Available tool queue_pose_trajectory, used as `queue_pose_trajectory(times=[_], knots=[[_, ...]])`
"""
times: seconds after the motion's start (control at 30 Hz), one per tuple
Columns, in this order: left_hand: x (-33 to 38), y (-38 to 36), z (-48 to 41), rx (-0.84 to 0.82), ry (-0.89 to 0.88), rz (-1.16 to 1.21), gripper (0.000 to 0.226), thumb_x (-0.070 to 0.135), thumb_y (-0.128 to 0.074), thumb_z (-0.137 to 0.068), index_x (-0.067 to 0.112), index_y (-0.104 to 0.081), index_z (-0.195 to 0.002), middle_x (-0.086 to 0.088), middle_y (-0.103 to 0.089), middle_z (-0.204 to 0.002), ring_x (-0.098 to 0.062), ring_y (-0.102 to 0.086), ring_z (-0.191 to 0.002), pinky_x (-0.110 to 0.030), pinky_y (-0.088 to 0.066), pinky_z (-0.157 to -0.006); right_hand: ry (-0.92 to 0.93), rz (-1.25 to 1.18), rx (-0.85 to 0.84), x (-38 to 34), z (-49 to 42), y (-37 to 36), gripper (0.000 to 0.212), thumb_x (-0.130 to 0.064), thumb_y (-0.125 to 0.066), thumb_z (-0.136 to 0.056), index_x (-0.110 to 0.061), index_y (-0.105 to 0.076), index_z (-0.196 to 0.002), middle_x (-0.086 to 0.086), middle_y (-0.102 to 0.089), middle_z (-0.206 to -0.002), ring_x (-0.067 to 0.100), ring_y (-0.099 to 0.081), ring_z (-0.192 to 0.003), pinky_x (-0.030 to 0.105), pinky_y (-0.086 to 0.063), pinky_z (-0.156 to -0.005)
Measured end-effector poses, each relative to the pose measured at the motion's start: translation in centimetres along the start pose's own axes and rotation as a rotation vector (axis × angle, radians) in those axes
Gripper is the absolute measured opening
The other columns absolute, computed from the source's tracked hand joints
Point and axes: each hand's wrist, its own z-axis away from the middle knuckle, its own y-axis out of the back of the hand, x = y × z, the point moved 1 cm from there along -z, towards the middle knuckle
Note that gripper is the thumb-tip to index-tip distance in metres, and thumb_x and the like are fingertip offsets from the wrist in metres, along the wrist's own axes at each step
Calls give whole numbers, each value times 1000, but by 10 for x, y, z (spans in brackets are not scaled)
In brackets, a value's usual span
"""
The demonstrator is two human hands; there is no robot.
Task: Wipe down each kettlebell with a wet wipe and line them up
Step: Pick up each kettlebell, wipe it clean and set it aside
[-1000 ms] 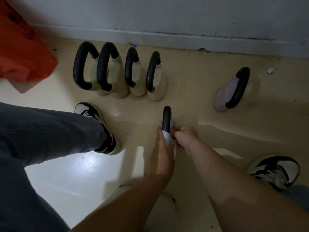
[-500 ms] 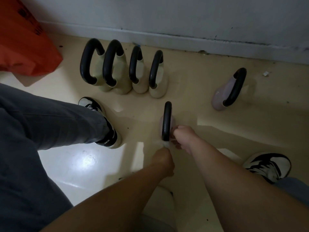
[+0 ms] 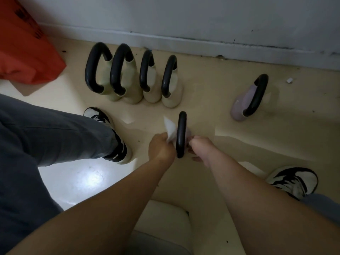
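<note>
A small kettlebell with a black handle point(image 3: 181, 133) stands on the floor in front of me, its pale lilac body mostly hidden by my hands. My left hand point(image 3: 161, 149) grips a white wet wipe point(image 3: 170, 127) against the kettlebell's left side. My right hand point(image 3: 199, 147) holds the kettlebell's right side, fingers curled on it. Several cream kettlebells point(image 3: 132, 78) with black handles stand side by side in a row near the wall. A lilac kettlebell point(image 3: 248, 100) stands apart at the right.
An orange bag point(image 3: 24, 50) lies at the back left. My left shoe point(image 3: 110, 135) and trouser leg are beside the row; my right shoe point(image 3: 294, 181) is at the right. A pale padded seat edge point(image 3: 165, 218) is below my arms. The wall skirting point(image 3: 202, 43) runs behind.
My left hand has moved from the near end of the handle round to the kettlebell's left side, and the wipe now sticks up beside the handle. The right hand stayed on the kettlebell.
</note>
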Motion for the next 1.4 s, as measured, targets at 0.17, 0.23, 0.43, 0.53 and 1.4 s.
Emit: queue_pose_trajectory(times=[0.17,0.23,0.43,0.53,1.4], knots=[[-3,-1,2,-196,-35,238,18,4,-63,-87,17,-76,-84,-3,-73,-78,-16,-67,-74,-29,-56,-67,-10,-22,-16,-2,2,6,25,-38,-51,-94,-24,-70,-100,2,-72,-104,22,-66,-100,41,-54,-90],[-15,-2,3,-238,-92,126,18,5,-61,-87,15,-76,-91,-8,-74,-86,-21,-69,-85,-33,-56,-76,-14,-27,13,-3,0,7,27,-41,-52,-93,-21,-70,-94,4,-74,-98,24,-68,-94,39,-54,-86],[-28,3,12,-189,-194,-267,28,-4,-52,-82,15,-72,-81,8,-58,-74,-16,-57,-79,-20,-36,-69,-29,-9,62,-13,1,5,22,-23,-54,-86,-14,-72,-94,7,-71,-81,25,-67,-74,29,-47,-63],[-28,9,19,-283,-68,-446,17,2,-54,-81,16,-61,-73,1,-54,-73,-22,-56,-76,-22,-36,-65,-62,-25,89,-16,9,2,24,-21,-53,-80,-14,-71,-94,8,-75,-90,27,-71,-84,29,-50,-64],[83,-9,-14,-280,663,675,30,14,-44,-105,-5,-61,-88,-17,-58,-76,-25,-58,-62,-30,-56,-49,-113,-465,-176,-55,32,31,28,-14,-50,-83,-11,-70,-66,11,-61,-73,30,-59,-80,55,-49,-102]])
